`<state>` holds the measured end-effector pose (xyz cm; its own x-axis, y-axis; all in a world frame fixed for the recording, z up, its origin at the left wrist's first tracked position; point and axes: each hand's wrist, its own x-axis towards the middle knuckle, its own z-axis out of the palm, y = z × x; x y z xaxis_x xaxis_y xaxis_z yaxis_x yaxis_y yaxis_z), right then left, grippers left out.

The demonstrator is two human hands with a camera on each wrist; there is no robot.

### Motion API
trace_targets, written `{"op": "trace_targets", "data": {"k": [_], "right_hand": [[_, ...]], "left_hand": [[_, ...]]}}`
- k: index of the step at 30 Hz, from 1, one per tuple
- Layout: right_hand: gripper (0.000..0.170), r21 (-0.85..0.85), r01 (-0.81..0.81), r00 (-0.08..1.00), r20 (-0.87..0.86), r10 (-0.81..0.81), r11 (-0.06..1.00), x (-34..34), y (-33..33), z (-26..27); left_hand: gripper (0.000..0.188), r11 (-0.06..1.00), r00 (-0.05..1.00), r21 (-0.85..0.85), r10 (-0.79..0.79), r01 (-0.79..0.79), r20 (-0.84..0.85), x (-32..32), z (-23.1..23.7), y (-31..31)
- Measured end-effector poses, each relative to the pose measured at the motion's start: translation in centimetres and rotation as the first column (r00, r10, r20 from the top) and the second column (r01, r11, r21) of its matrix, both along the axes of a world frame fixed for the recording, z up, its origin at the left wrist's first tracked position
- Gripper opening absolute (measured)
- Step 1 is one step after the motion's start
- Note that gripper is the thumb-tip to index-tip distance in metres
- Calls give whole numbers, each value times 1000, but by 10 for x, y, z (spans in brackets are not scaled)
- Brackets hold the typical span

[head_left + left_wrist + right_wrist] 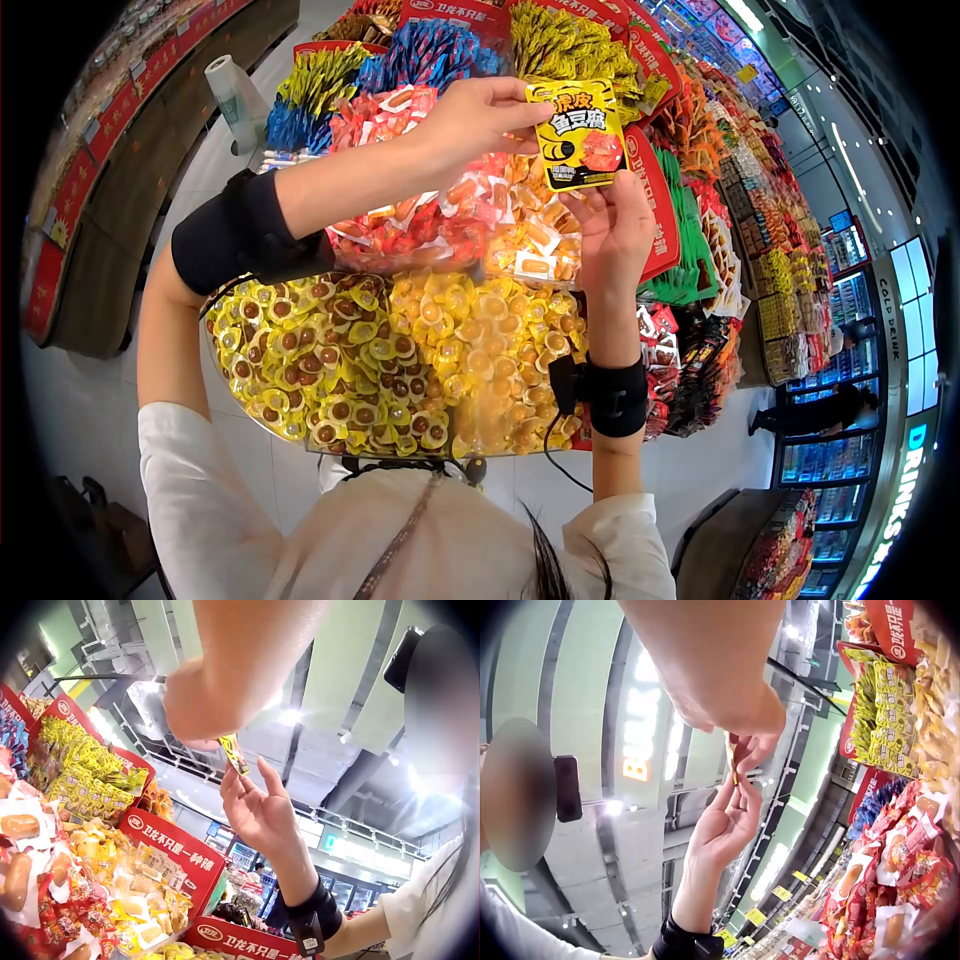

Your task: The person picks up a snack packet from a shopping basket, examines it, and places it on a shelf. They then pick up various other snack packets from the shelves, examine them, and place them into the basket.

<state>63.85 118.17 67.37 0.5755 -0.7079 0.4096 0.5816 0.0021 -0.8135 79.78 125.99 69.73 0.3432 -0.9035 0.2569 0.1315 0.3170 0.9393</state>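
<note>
A small yellow and black snack packet (582, 135) with a red picture on its front is held up over the displays, its printed side towards the head camera. At its left edge my left hand (480, 122) pinches it between thumb and fingers. My right hand (614, 228) grips the lower right corner, the thumb lying on the front. In the left wrist view the packet (235, 755) shows nearly edge-on between both hands. The right wrist view shows only a thin edge of the packet (732, 759); the near hand hides part of it.
Below the hands lie round yellow-wrapped snacks (320, 360) and red-wrapped sausages (400, 235). Yellow packets (570, 50) and blue packets (430, 50) stand behind, among red signs (655, 215). A plastic bag roll (235, 95) stands at the left. Another person (815, 410) is at the far right.
</note>
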Motion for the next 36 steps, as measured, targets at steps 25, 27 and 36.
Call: {"op": "trace_targets", "data": {"k": [25, 27, 36], "right_hand": [[9, 78, 30, 960, -280, -6, 996, -3, -7, -37], [10, 52, 31, 963, -270, -16, 998, -3, -12, -38], [15, 4, 112, 933, -345, -104, 994, -1, -17, -46]], "left_hand": [[25, 993, 946, 59, 82, -106, 314, 19, -41, -14], [26, 994, 946, 62, 64, -88, 318, 14, -43, -10], [27, 993, 887, -57, 122, -108, 445, 15, -64, -13]]}}
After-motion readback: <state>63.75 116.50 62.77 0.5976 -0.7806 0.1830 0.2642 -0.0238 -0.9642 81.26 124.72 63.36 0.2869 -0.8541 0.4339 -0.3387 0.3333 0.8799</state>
